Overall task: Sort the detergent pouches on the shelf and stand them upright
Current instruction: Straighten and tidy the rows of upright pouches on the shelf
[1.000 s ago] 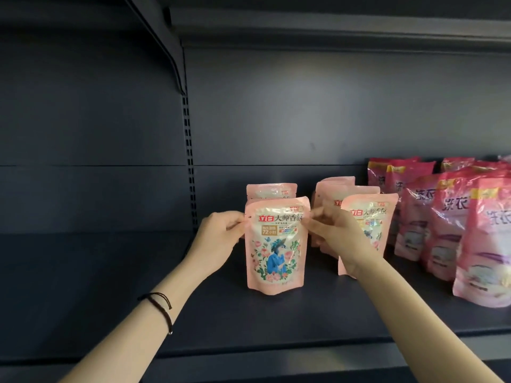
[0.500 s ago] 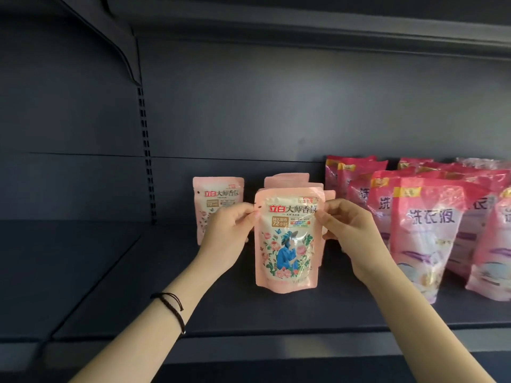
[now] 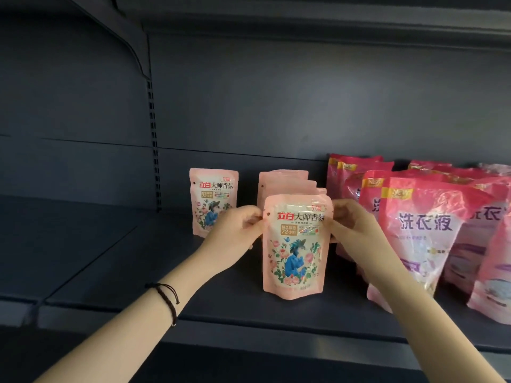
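A: Which step is this?

B: Standing one pale pink pouch (image 3: 296,246) upright at the shelf (image 3: 116,275) front. The left hand (image 3: 235,233) pinches its top corner at nine o'clock, the right hand (image 3: 356,228) the corner at three o'clock; each grip is narrow, holding the pouch.

A: Next?

B: Probably settling its base flat before the matching row (image 3: 287,183) at twelve o'clock, then letting go gently.

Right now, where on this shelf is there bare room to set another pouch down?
Bare shelf lies left of the lone floral pouch, out to the slotted upright. A narrower gap sits between that pouch and the row behind the held pouch, though the left hand crosses it. The right is crowded with big pink bags.
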Motion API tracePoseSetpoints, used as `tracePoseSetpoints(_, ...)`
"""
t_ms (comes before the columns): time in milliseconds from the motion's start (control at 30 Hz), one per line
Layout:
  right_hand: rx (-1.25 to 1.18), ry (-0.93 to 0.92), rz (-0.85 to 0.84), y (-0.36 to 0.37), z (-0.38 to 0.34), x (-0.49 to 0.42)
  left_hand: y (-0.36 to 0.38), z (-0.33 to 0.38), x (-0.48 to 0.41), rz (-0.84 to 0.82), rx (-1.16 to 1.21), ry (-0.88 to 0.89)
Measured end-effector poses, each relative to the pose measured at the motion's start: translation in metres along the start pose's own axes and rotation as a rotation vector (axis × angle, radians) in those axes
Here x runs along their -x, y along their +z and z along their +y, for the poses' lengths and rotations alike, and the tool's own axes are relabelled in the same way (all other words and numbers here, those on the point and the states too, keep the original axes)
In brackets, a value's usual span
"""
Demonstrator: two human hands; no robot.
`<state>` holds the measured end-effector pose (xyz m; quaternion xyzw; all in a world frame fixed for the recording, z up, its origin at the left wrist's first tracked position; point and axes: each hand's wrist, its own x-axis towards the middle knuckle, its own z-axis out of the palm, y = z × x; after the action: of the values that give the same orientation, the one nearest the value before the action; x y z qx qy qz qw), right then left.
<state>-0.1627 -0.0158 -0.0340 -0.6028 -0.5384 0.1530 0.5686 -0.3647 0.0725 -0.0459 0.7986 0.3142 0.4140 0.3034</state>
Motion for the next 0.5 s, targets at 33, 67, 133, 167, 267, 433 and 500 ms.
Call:
tracePoseSetpoints(33, 0.051, -0.057, 0.006, -0.003, -0.004, -0.001, -0.006, 0.002, 0.000, -0.031, -0.027, 0.017)
tracePoseSetpoints(67, 0.117, -0.126, 0.022, -0.005, -0.009, -0.003, -0.013, 0.004, 0.000, -0.065, -0.069, 0.039)
tracePoseSetpoints(133, 0.290, -0.283, 0.057, -0.008, -0.023, -0.008, -0.031, 0.007, 0.000, -0.129, -0.194, 0.077)
tracePoseSetpoints(167, 0.376, -0.366, 0.070, -0.008, -0.032, -0.010, -0.041, 0.008, 0.001, -0.149, -0.293, 0.093)
tracePoseSetpoints(267, 0.620, -0.568, 0.010, -0.002, -0.060, -0.015, -0.072, 0.006, 0.000, -0.116, -0.789, 0.202)
tracePoseSetpoints(433, 0.980, -0.618, -0.209, 0.038, -0.095, -0.033, -0.118, -0.018, -0.010, -0.032, -1.156, 0.365)
tracePoseSetpoints(500, 1.050, -0.616, -0.274, 0.051, -0.106, -0.043, -0.136, -0.027, -0.018, 0.012, -1.200, 0.379)
